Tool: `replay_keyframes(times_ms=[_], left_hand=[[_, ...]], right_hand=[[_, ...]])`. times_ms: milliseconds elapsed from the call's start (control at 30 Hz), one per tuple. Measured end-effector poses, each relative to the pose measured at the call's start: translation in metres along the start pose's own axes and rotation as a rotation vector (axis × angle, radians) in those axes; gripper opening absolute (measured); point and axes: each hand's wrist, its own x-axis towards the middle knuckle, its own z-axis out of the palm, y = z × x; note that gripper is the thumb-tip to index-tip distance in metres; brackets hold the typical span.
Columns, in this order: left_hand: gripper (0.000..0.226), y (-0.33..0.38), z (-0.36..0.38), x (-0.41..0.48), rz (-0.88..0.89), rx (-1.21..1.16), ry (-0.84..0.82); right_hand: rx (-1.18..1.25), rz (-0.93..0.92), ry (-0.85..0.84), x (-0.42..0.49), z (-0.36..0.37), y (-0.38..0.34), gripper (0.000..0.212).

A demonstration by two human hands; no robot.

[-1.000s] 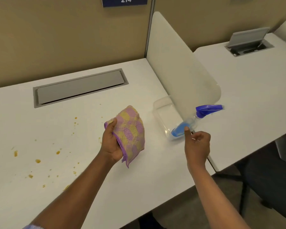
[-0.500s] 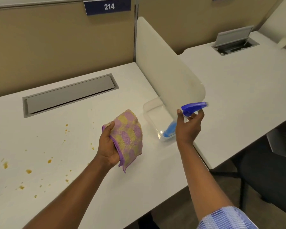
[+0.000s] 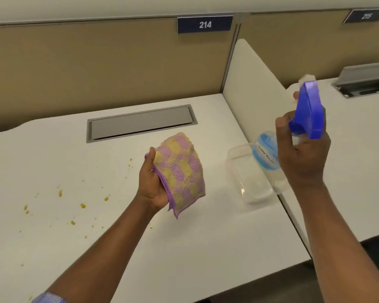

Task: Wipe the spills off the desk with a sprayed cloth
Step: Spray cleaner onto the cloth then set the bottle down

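Note:
My left hand (image 3: 152,182) holds a folded purple and yellow checked cloth (image 3: 181,171) upright above the white desk (image 3: 206,248). My right hand (image 3: 304,158) grips a spray bottle (image 3: 307,112) with a blue trigger head and a clear body with blue liquid, lifted in the air to the right of the cloth. Small orange-yellow spills (image 3: 83,206) are scattered over the left part of the desk.
A clear plastic container (image 3: 249,182) lies on the desk by the white divider panel (image 3: 249,84). A grey cable hatch (image 3: 140,123) is set into the desk at the back. A second desk with an open hatch (image 3: 363,82) is at the right.
My right hand took hold of the spray bottle and lifted it off the desk, up and towards the cloth. The cloth stayed in my left hand. The view shifted left.

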Motion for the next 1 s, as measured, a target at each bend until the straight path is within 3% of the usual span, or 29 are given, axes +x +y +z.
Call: replay_keyframes(times_ms=[167,233,300,367,433,700,1000], left_hand=[[0.080,0.037,-0.022,-0.018,0.100,-0.048,0.023],[0.081,0.047,-0.033,-0.028,0.127,-0.053,0.027],[0.084,0.055,-0.045,-0.038,0.151,-0.039,0.028],[0.085,0.064,-0.057,-0.049,0.175,-0.030,0.020],[0.084,0.074,-0.071,-0.061,0.195,-0.026,0.028],[0.088,0.111,-0.113,-0.100,0.279,0.025,0.074],[0.087,0.132,-0.141,-0.129,0.341,0.048,0.096]], right_hand=[[0.098,0.009,-0.454,-0.018,0.064,-0.056,0.041],[0.127,0.129,-0.657,-0.044,0.094,-0.071,0.040],[0.124,0.270,-0.808,-0.073,0.123,-0.082,0.026],[0.119,0.406,-0.864,-0.096,0.148,-0.092,0.020],[0.137,0.477,-0.891,-0.112,0.169,-0.103,0.032],[0.033,0.319,-1.007,-0.139,0.218,-0.160,0.039],[0.037,0.304,-1.101,-0.147,0.258,-0.192,0.035]])
